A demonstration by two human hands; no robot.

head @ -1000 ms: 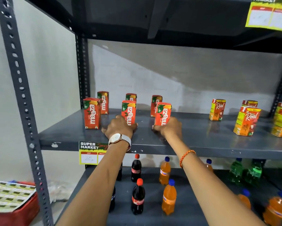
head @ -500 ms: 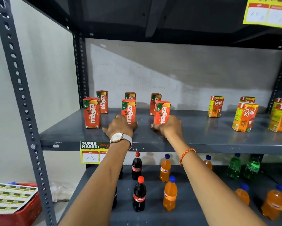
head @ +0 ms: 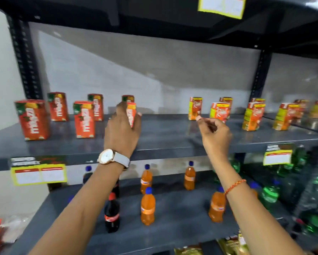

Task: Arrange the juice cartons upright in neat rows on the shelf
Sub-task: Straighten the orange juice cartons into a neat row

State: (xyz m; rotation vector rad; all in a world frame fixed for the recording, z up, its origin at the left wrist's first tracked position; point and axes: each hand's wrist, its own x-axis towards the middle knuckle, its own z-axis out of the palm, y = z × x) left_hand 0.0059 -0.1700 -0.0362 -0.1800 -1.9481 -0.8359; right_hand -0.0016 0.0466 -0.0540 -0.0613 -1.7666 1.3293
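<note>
Red Maaza juice cartons (head: 34,119) stand upright in two rows at the left of the grey shelf (head: 163,133). My left hand (head: 122,129), with a watch on the wrist, is wrapped around the third front-row Maaza carton (head: 131,113). Orange and yellow Real cartons (head: 195,108) stand upright to the right, also front and back. My right hand (head: 214,132) hovers over the shelf between the two groups, fingers loosely curled, holding nothing, just in front of a front-row Real carton (head: 219,111). The picture is blurred.
Cola, orange and green soda bottles (head: 147,208) stand on the shelf below. Price tags (head: 38,173) hang on the shelf edges. A dark upright post (head: 24,57) bounds the left; another post (head: 259,74) is at the back right. The upper shelf hangs overhead.
The view has swung right. My left hand moved from the middle front Maaza carton to the third one, and my right hand let go of that carton and moved right toward the Real cartons.
</note>
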